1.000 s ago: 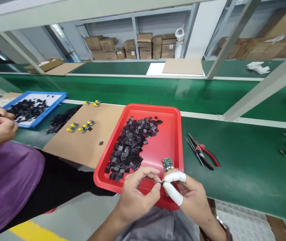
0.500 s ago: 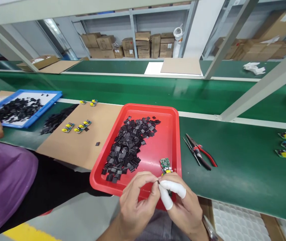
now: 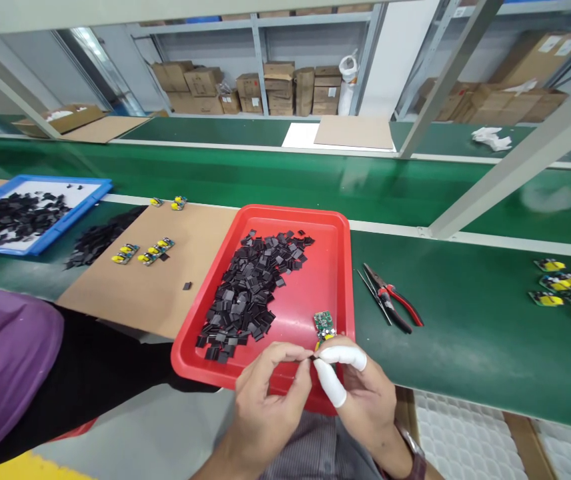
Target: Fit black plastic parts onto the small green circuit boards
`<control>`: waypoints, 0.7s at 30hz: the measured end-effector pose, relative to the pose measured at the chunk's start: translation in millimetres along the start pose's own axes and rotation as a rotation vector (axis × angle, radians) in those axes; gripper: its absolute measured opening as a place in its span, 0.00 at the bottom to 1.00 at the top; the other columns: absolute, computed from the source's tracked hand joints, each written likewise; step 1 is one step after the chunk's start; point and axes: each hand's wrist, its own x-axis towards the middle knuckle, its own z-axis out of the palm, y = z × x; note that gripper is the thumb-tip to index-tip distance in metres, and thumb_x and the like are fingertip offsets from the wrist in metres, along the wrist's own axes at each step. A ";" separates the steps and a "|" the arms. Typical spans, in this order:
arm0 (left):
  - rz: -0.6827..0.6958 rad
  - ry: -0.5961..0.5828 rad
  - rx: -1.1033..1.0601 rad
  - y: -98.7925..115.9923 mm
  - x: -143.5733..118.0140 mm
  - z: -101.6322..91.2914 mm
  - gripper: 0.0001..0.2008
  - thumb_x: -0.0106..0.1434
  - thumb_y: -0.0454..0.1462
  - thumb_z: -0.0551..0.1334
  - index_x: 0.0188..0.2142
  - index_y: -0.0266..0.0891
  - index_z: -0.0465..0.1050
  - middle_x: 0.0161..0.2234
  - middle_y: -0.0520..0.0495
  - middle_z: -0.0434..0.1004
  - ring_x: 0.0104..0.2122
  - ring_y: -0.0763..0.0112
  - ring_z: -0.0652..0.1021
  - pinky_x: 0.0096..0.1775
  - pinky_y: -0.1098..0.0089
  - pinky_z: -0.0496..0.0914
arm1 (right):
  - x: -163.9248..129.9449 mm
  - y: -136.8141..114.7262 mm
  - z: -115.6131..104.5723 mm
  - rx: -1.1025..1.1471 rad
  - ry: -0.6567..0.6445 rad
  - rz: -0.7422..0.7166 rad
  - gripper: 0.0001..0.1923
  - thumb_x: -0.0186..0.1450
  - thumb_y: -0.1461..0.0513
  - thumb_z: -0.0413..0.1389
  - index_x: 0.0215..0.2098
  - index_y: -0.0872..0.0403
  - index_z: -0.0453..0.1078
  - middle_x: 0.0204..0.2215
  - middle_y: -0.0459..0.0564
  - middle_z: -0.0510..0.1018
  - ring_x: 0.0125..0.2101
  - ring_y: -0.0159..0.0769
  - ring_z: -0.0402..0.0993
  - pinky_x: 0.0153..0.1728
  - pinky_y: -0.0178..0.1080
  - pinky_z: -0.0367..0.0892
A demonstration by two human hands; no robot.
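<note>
Over the near edge of a red tray [image 3: 315, 287], my left hand [image 3: 270, 393] and my right hand [image 3: 363, 393] meet fingertip to fingertip. Pinched between them is a small black piece [image 3: 313, 357], mostly covered by the fingers. White finger cots [image 3: 343, 356] cover the thumb and index finger of my right hand. Just beyond that hand shows a green circuit board [image 3: 324, 323] with yellow parts, its lower end hidden behind the fingers. A heap of flat black pieces [image 3: 245, 293] fills the tray's left side.
Right of the tray lie red-handled pliers [image 3: 390, 300] and tweezers [image 3: 375, 293]. Several yellow-topped boards [image 3: 570, 283] sit far right, others [image 3: 155, 251] on brown cardboard [image 3: 170, 293] at left. Beyond are a blue tray [image 3: 65, 227] and a co-worker's purple sleeve [image 3: 10, 367].
The view has shifted slightly, so the bench things appear a little further left. My hands keep their fingertip pinch. The co-worker's hands at left have mostly gone out of view.
</note>
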 end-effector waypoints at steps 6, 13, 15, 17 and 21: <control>0.274 0.071 0.078 -2.6 -5.1 5.5 0.18 0.61 0.19 0.65 0.47 0.36 0.73 0.41 0.46 0.82 0.43 0.70 0.82 0.46 0.71 0.79 | -4.8 -2.7 11.0 -0.040 0.071 -0.076 0.19 0.66 0.77 0.58 0.46 0.49 0.74 0.37 0.48 0.79 0.37 0.35 0.77 0.41 0.40 0.74; 0.364 -0.093 0.165 -9.8 -3.2 -3.6 0.19 0.62 0.19 0.63 0.50 0.33 0.73 0.39 0.42 0.82 0.42 0.65 0.81 0.44 0.65 0.80 | -6.2 -2.2 -4.9 -0.268 -0.110 -0.129 0.23 0.67 0.75 0.58 0.57 0.51 0.72 0.43 0.53 0.80 0.42 0.39 0.79 0.45 0.43 0.77; 0.356 -0.184 0.192 -8.7 -1.8 -6.6 0.17 0.64 0.20 0.62 0.50 0.34 0.73 0.38 0.43 0.81 0.40 0.65 0.82 0.42 0.64 0.80 | -3.7 -4.2 -14.8 -0.332 -0.234 -0.175 0.25 0.68 0.74 0.58 0.60 0.51 0.72 0.43 0.55 0.81 0.42 0.41 0.80 0.45 0.45 0.78; 0.334 -0.203 0.193 -7.3 2.3 -12.0 0.17 0.65 0.22 0.63 0.50 0.36 0.73 0.38 0.45 0.82 0.39 0.65 0.82 0.43 0.65 0.80 | -1.6 -5.0 -26.5 -0.338 -0.251 -0.167 0.21 0.68 0.73 0.58 0.56 0.50 0.75 0.41 0.54 0.82 0.40 0.40 0.81 0.42 0.44 0.79; 0.182 -0.002 0.260 -14.1 20.3 -29.5 0.18 0.65 0.28 0.67 0.53 0.41 0.73 0.43 0.46 0.82 0.40 0.66 0.83 0.47 0.65 0.79 | -1.3 -0.5 -55.3 -0.356 0.041 0.064 0.12 0.66 0.68 0.64 0.46 0.48 0.79 0.36 0.49 0.86 0.33 0.38 0.84 0.37 0.38 0.82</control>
